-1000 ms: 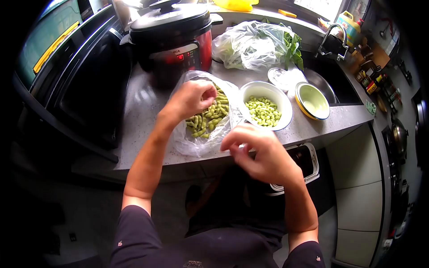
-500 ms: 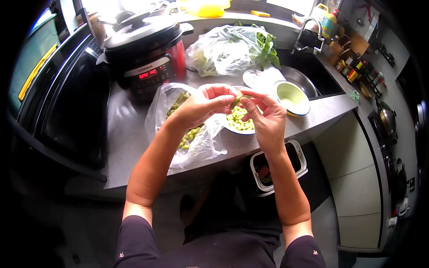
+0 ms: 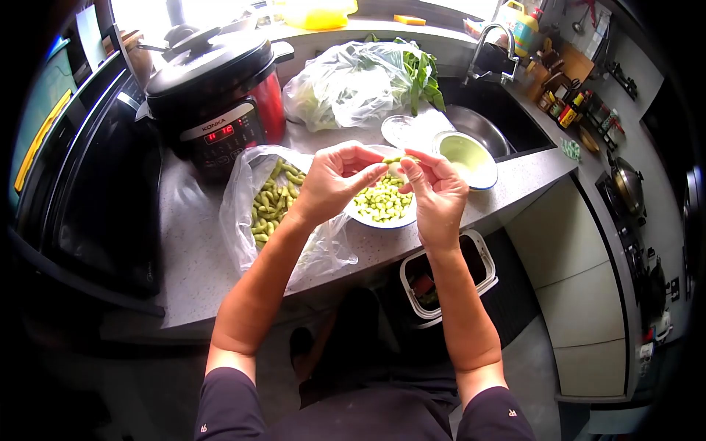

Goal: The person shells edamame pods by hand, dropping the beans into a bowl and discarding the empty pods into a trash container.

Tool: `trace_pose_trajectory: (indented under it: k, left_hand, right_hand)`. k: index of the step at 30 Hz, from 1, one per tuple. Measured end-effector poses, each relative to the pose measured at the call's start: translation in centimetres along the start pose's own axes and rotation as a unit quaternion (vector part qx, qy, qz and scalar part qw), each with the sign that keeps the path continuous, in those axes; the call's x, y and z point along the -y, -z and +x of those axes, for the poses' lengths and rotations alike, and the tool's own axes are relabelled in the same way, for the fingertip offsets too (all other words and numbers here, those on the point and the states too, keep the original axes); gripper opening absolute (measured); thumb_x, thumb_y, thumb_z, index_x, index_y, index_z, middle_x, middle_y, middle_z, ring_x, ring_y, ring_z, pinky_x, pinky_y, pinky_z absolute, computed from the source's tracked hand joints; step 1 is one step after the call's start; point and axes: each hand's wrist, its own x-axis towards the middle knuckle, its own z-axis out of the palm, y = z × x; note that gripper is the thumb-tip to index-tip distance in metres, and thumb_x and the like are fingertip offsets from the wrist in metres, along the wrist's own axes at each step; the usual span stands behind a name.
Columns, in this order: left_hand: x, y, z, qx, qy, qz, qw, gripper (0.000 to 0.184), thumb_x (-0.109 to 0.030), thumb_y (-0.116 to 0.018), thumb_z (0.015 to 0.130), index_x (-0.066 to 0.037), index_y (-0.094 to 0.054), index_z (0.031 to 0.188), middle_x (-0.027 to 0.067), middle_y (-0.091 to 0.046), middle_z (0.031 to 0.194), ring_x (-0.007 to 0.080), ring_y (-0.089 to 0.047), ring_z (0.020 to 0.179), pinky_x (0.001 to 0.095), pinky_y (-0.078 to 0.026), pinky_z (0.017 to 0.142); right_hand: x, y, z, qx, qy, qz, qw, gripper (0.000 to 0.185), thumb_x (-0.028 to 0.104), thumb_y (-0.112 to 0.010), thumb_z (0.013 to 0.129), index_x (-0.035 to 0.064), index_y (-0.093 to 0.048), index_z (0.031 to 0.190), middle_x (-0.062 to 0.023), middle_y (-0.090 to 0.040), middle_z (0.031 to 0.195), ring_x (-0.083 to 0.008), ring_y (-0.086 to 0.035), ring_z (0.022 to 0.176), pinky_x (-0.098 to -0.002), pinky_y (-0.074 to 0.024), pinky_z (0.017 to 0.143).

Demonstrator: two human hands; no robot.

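Between the fingertips of my left hand (image 3: 340, 180) and my right hand (image 3: 439, 192) is a green bean pod (image 3: 397, 159), pinched from both sides. Both hands are over a white bowl (image 3: 380, 223) that holds many shelled green beans (image 3: 384, 201). To the left, an open clear plastic bag (image 3: 239, 198) with unshelled pods (image 3: 273, 203) lies on the counter, partly behind my left forearm. A second bowl (image 3: 468, 158), pale green inside, stands right of the first, near my right fingers.
A red and black electric cooker (image 3: 220, 103) stands at the back left. Behind the bowls lies a plastic bag of leafy vegetables (image 3: 353, 84). The sink (image 3: 478, 131) and faucet (image 3: 491, 51) are at the right. Below the counter edge is an open bin (image 3: 485, 278).
My left hand has left the bag of pods and come beside my right hand, above the bowl. Both hands now hold a pod between them. The view has shifted to the right.
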Motion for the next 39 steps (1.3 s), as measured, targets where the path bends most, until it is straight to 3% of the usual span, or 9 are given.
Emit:
trace_pose_trajectory:
  k: [7,13,16,20,23,30,36,39]
  left_hand:
    - [0.4,-0.4,-0.5,0.048,0.062,0.020,0.997,0.022,-0.010,-0.073,0.095,0.004,-0.066,0.110,0.0045,-0.070,0.095,0.0087,-0.066,0.086,0.0246,-0.054,0.079]
    - [1.4,-0.5,-0.5,0.056,0.070,-0.001,0.996,0.021,-0.012,-0.073,0.095,0.003,-0.068,0.108,0.0045,-0.072,0.096,0.0088,-0.067,0.088,0.0245,-0.055,0.080]
    - [1.8,-0.4,-0.6,0.061,0.076,0.009,0.995,0.023,-0.014,-0.073,0.095,0.003,-0.067,0.110,0.0044,-0.072,0.095,0.0091,-0.067,0.087,0.0246,-0.055,0.080]
    - [1.2,-1.2,-0.8,0.031,0.061,-0.017,0.997,0.024,-0.017,-0.072,0.097,0.003,-0.068,0.109,0.0033,-0.071,0.093,0.0085,-0.066,0.083,0.0240,-0.055,0.077]
    - [0.9,-0.8,-0.6,0.038,0.086,0.022,0.995,0.024,-0.015,-0.070,0.098,0.003,-0.068,0.112,0.0058,-0.073,0.097,0.0095,-0.068,0.088,0.0247,-0.056,0.081]
    - [2.1,-0.6,-0.6,0.012,0.066,0.013,0.998,0.019,-0.016,-0.071,0.097,0.000,-0.070,0.106,0.0020,-0.070,0.090,0.0063,-0.063,0.080,0.0230,-0.053,0.073]
    - [1.8,-1.0,-0.5,-0.014,0.057,0.022,0.998,0.021,-0.019,-0.072,0.097,-0.002,-0.069,0.108,0.0022,-0.071,0.093,0.0069,-0.063,0.081,0.0235,-0.053,0.073]
    - [1.9,-0.9,-0.5,-0.009,0.060,0.005,0.998,0.022,-0.020,-0.072,0.097,-0.002,-0.069,0.108,0.0034,-0.072,0.094,0.0076,-0.065,0.082,0.0239,-0.054,0.074]
  right_hand:
    - [0.0,0.1,0.0,0.024,-0.005,-0.053,0.998,0.018,0.008,-0.073,0.094,0.0010,-0.075,0.110,-0.0086,-0.075,0.099,-0.0078,-0.068,0.082,-0.0218,-0.0549,0.061]
    - [0.2,0.6,0.4,0.047,0.036,-0.110,0.992,0.017,0.005,-0.073,0.092,-0.0011,-0.075,0.107,-0.0077,-0.075,0.090,-0.0090,-0.068,0.076,-0.0244,-0.0542,0.065]
    - [0.0,0.5,0.4,0.052,0.035,-0.123,0.990,0.013,0.002,-0.071,0.093,-0.0042,-0.073,0.105,-0.0091,-0.074,0.097,-0.0077,-0.066,0.079,-0.0210,-0.0522,0.063]
    - [0.0,0.3,0.0,0.059,-0.021,-0.094,0.994,0.014,0.002,-0.072,0.092,-0.0039,-0.072,0.105,-0.0085,-0.074,0.092,-0.0079,-0.067,0.076,-0.0216,-0.0539,0.066]
    - [-0.6,0.1,0.0,0.059,0.003,-0.085,0.995,0.014,0.002,-0.072,0.093,-0.0039,-0.072,0.105,-0.0083,-0.074,0.090,-0.0078,-0.067,0.075,-0.0214,-0.0538,0.065]
    - [-1.6,0.1,0.2,0.066,-0.027,-0.027,0.997,0.015,0.003,-0.071,0.094,-0.0029,-0.072,0.108,-0.0060,-0.073,0.090,-0.0073,-0.065,0.074,-0.0213,-0.0521,0.063]
    - [-1.6,0.6,0.9,0.105,-0.029,-0.031,0.994,0.019,0.006,-0.070,0.095,-0.0020,-0.072,0.112,-0.0063,-0.074,0.090,-0.0100,-0.069,0.077,-0.0227,-0.0554,0.065]
    - [-1.8,1.2,1.1,0.131,-0.025,0.047,0.990,0.021,0.006,-0.070,0.095,-0.0025,-0.071,0.114,-0.0066,-0.074,0.090,-0.0101,-0.069,0.077,-0.0227,-0.0555,0.065]
